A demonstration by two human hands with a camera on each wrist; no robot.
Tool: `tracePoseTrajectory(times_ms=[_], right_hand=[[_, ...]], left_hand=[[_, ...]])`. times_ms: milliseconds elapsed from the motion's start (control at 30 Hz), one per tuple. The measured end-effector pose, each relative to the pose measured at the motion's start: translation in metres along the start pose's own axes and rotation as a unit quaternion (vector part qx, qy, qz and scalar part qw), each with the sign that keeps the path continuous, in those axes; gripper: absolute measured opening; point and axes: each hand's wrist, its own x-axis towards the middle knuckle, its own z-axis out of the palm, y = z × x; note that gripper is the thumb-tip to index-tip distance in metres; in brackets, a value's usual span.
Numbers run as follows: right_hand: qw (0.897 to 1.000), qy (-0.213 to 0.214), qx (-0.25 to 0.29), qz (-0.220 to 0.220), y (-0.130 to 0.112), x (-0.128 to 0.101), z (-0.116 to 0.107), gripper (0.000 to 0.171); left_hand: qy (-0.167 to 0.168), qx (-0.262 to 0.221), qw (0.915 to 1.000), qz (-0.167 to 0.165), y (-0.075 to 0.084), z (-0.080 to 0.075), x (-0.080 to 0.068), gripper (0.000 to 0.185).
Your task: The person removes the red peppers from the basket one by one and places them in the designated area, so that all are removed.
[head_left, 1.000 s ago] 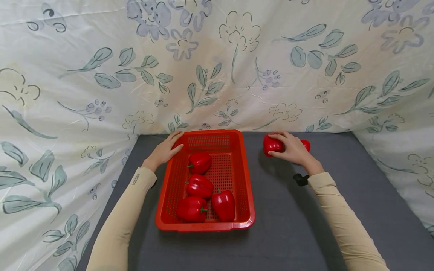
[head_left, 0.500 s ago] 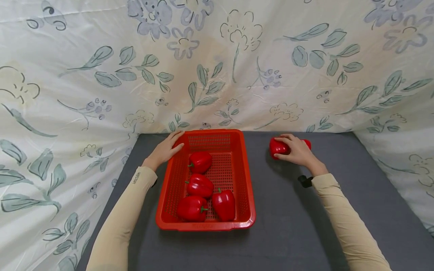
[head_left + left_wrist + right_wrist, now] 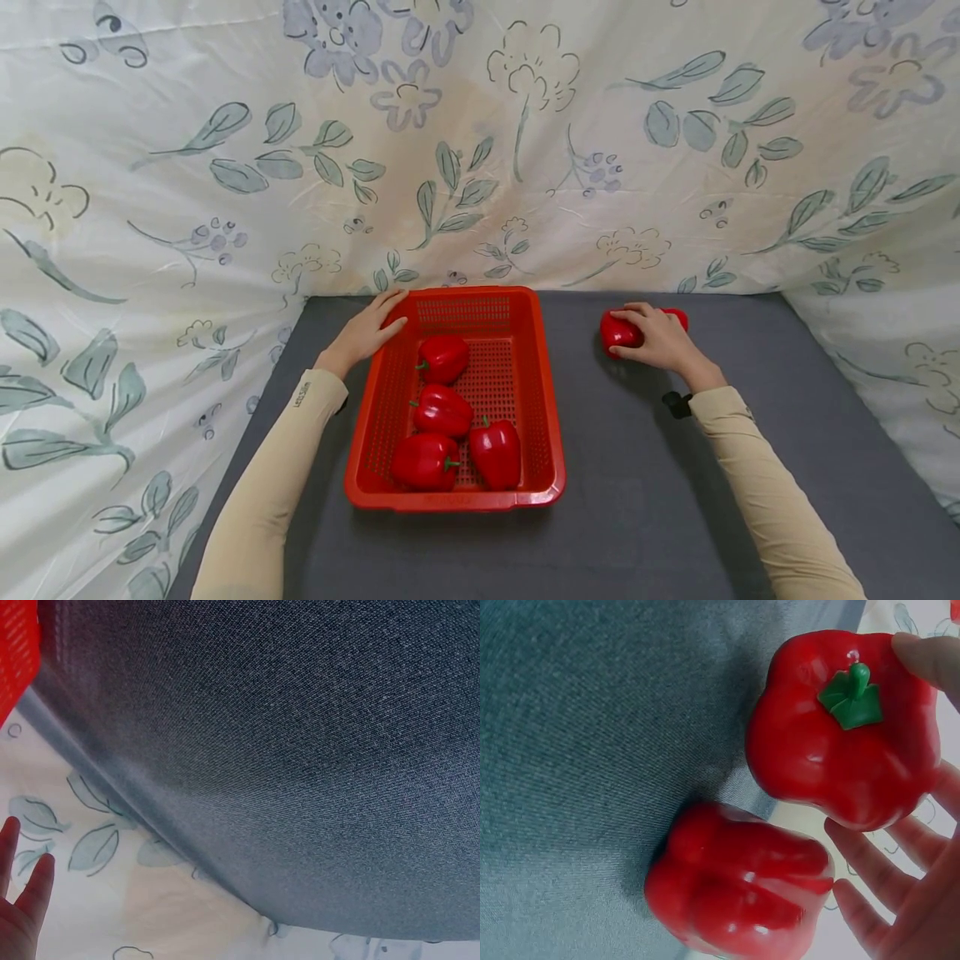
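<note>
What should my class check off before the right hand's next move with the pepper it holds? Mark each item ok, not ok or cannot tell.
1. Right hand has thumb and fingers around the held pepper: ok.
2. Right hand well clear of the second pepper: not ok; fingertips touch or nearly touch it.
3. Held pepper raised off the dark surface: cannot tell.
4. Left hand at the far left corner of the basket: ok; how firmly it presses, cannot tell.
5. Mesh floor showing beside the four peppers in the basket: ok, toward the far right.
</note>
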Motion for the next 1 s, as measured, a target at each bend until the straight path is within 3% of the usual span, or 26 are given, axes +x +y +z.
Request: tracePoseTrajectory(times_ms=[267, 667, 1000], right_hand=[[1.0, -0.01, -0.029, 0.0, -0.002, -0.001, 0.003, 0.068], [1.0, -0.005, -0.021, 0.005, -0.004, 0.001, -0.005, 0.069], [1.0, -0.006, -0.007, -0.009, -0.02, 0.01, -0.015, 0.065]], left_hand=[[0.001, -0.006, 1.0, -0.003, 0.001, 0.002, -0.002, 0.058], [0.002, -0.008, 1.0, 0.002, 0.001, -0.001, -0.001, 0.059], [0.002, -0.006, 1.0, 0.0, 0.001, -0.002, -0.001, 0.059]])
